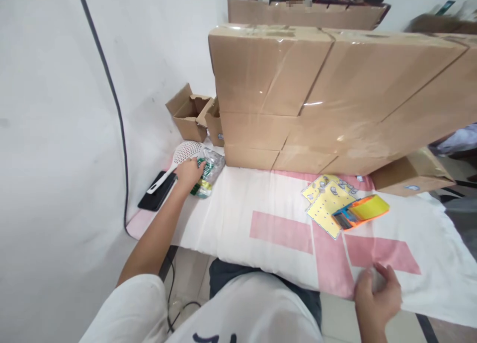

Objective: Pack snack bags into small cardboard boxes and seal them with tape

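My left hand [189,175] reaches to the far left of the table and its fingers close on a clear plastic packet with green print [208,170]. A white slotted spoon [180,159] lies right beside that hand, its handle over a black phone-like slab [155,193]. My right hand [378,298] hovers at the near edge of the pink-and-white cloth [276,218], fingers loosely curled with nothing in them.
A wall of taped cardboard boxes [328,89] fills the back of the table. Small open cartons [192,115] stand at the back left. Yellow punched sheets [328,204] and an orange tape dispenser [360,211] lie at centre right. A black cable [112,94] runs down the white wall.
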### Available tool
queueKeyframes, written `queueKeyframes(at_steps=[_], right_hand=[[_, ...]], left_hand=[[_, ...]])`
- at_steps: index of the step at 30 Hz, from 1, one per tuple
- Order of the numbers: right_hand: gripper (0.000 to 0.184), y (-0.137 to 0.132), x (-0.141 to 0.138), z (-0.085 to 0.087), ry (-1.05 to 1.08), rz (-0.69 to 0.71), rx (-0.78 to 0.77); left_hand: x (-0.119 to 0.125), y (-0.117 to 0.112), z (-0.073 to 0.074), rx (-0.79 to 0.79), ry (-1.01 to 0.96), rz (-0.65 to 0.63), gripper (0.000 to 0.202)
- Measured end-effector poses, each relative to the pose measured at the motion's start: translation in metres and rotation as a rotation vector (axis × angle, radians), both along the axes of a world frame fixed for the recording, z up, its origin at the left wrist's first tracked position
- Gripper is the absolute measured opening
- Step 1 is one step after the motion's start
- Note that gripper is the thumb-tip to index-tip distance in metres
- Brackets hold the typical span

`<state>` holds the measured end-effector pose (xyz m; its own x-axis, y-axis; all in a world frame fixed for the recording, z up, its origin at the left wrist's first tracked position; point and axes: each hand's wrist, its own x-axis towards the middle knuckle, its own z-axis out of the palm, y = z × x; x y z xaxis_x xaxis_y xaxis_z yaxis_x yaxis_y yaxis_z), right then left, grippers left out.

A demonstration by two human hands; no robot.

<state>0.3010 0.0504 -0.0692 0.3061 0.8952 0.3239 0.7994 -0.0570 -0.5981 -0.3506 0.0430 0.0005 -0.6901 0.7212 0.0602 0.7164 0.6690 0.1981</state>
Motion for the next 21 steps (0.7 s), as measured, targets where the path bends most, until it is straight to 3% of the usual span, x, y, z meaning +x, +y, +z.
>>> queueKeyframes(at_steps=[3,8,10,16,21], right_hand=[[0.050,0.005,-0.009,0.004,-0.019,-0.045,-0.039],[0.047,0.008,-0.010,0.007,-0.019,-0.065,-0.064],[0.047,0.008,-0.010,0.007,-0.019,-0.071,-0.056],[0.051,0.007,-0.013,0.008,-0.017,-0.110,-0.073],[0.051,0.006,-0.013,0.005,-0.029,-0.106,-0.055]], left_hand=[[-0.003,-0.025,0.001,0.007,-0.011,-0.016,0.056],[-0.035,-0.068,0.003,-0.010,0.055,0.203,0.055],[-0.039,-0.071,-0.003,-0.037,0.053,0.199,0.051],[-0.022,-0.057,-0.024,-0.060,0.031,0.011,0.040],[-0.023,-0.066,-0.021,-0.018,0.043,-0.029,0.043]])
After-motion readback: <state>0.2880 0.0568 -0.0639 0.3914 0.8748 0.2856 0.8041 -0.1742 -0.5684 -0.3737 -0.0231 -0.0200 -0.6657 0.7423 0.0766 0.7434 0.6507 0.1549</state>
